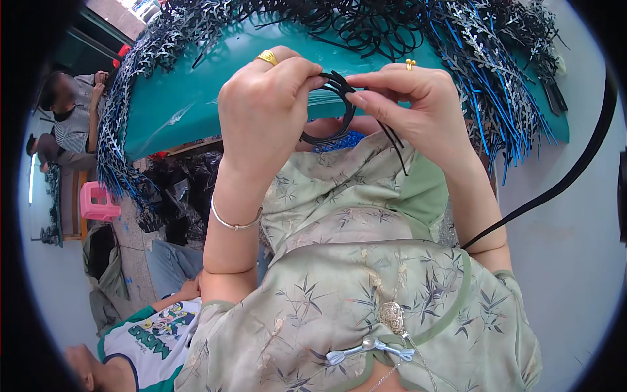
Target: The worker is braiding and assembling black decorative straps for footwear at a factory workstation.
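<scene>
A ring of thin black strips (349,117) is raised over my lap, in front of the table edge. My left hand (261,108) pinches its upper left side between thumb and fingertips. On the other side, the thumb and forefinger of my right hand (415,104) close on the strips where they gather. Narrow black loose ends (396,145) hang down below my right fingers. The lower part of the ring hangs free, partly behind my left hand.
A green-covered table (176,98) holds black loops (372,26) and garlands (117,124) of silver, black and blue leaf-shaped strands. A black-handled tool (554,97) lies at right. Black plastic bags (189,189), a pink stool (98,201) and several other people are left. A black strap (562,186) curves past my right arm.
</scene>
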Motion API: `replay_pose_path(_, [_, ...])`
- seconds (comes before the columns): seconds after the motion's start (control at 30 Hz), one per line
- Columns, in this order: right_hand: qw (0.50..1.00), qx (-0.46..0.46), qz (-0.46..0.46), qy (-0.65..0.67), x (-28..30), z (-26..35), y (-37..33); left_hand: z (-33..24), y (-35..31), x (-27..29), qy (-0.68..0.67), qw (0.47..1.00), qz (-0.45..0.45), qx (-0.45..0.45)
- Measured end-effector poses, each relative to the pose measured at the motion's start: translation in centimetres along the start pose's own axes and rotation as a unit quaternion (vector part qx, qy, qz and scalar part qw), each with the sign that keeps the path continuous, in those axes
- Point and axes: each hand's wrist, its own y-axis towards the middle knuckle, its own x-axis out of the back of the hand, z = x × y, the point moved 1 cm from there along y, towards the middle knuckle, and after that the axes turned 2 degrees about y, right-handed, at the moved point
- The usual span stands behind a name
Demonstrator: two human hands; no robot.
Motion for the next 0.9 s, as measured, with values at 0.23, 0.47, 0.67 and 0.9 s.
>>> replay_pose_path(0.23, [0.999,-0.004,0.009,-0.049,0.3,0.2,0.4,0.1,0.4,0.1,-0.017,0.999,0.031,0.007])
replay_pose_path(0.47, [0.997,-0.059,0.044,0.031,0.4,-0.2,0.5,0.2,0.2,-0.7,-0.117,0.99,0.075,-0.036])
replay_pose_path(0.67, [0.966,-0.116,-0.007,0.23,2.3,-2.0,0.7,1.3,-0.6,-1.1,-0.297,0.932,0.107,0.177])
replay_pose_path(0.9, [0.986,-0.013,0.004,0.168,0.6,-2.2,0.6,2.0,-1.9,-3.0,-0.566,0.715,0.169,0.373])
